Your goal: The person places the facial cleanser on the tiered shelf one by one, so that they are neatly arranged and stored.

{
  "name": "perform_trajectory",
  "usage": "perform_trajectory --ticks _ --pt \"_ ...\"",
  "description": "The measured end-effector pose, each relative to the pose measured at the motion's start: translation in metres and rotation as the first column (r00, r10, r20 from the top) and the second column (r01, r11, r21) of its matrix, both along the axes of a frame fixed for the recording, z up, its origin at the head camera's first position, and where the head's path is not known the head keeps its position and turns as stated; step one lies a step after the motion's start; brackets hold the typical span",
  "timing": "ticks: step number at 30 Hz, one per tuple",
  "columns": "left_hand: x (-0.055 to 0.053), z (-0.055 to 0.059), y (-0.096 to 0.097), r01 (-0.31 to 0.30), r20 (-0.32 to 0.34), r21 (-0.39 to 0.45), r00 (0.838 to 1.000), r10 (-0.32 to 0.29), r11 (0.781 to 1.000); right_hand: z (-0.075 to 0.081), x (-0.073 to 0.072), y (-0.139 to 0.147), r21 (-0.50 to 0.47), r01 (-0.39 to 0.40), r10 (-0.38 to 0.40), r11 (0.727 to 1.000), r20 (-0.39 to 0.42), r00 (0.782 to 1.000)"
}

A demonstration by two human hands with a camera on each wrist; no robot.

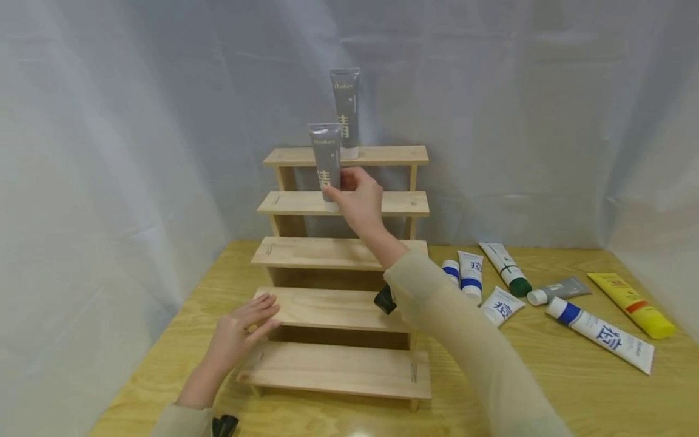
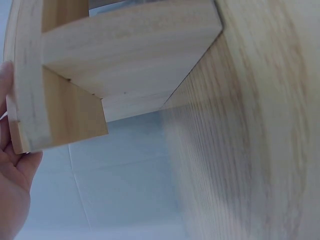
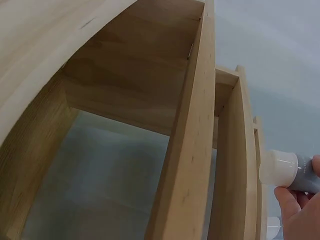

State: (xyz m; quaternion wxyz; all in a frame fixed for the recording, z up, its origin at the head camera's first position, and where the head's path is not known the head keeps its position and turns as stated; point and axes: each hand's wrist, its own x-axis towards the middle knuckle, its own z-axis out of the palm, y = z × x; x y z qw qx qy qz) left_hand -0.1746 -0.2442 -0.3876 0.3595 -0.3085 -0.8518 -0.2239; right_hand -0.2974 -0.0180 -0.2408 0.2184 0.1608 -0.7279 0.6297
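Note:
My right hand (image 1: pixel 363 200) pinches a grey squeeze tube (image 1: pixel 326 155) between thumb and fingers, upright with its white cap down. The cap (image 3: pixel 278 168) is right at the second-highest step (image 1: pixel 398 203) of a wooden tiered stand. A matching grey tube (image 1: pixel 349 100) stands on the top step (image 1: pixel 388 155), partly hidden behind the held one. Lower down, my left hand (image 1: pixel 240 331) rests its extended fingers on the left end of the second step from the bottom (image 1: pixel 327 308). In the left wrist view those fingers (image 2: pixel 6 82) lie along the board's end.
Right of the stand, several tubes lie on the wooden table (image 1: pixel 164 370): a yellow one (image 1: pixel 633 303), a grey one (image 1: pixel 562 290), a green-capped one (image 1: pixel 505 267) and blue-and-white ones, such as this tube (image 1: pixel 603 334). A pale sheet (image 1: pixel 491 121) hangs behind the stand.

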Motion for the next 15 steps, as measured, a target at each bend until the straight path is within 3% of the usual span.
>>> perform_trajectory --ticks 15 --pt "-0.0010 -0.0029 0.0007 0.018 -0.024 -0.006 1.000 -0.018 1.000 -0.0041 -0.0083 -0.0080 0.066 0.037 -0.037 0.997 -0.013 0.999"
